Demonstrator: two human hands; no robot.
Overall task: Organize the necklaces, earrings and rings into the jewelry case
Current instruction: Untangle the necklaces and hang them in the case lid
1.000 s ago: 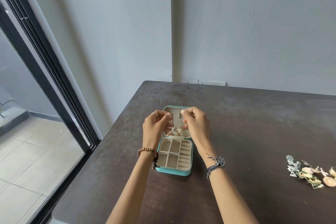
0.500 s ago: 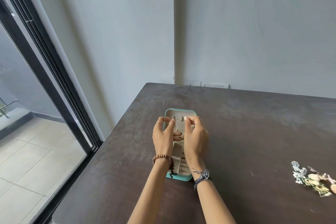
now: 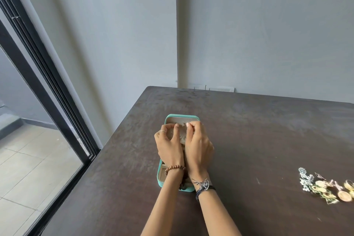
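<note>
A small teal jewelry case [image 3: 160,179] lies open on the dark table, its cream lid [image 3: 177,119] flat at the far side. Both hands hover over the lid and cover most of the case. My left hand [image 3: 169,144] and my right hand [image 3: 198,143] each pinch an end of a thin necklace chain [image 3: 183,125] stretched between their fingertips against the lid's lining. A bit of gold jewelry [image 3: 183,146] shows between the hands. The tray compartments are mostly hidden under my wrists.
A heap of earrings and other jewelry [image 3: 325,188], silver and yellow pieces, lies at the table's right edge of view. The dark table [image 3: 258,140] stretches wide to the right. A glass sliding door [image 3: 38,101] stands left, beyond the table's edge.
Both hands moved forward over the case and closer together, from above the hinge to the lid's far part. The camera tilted, so the case sits lower in view.
</note>
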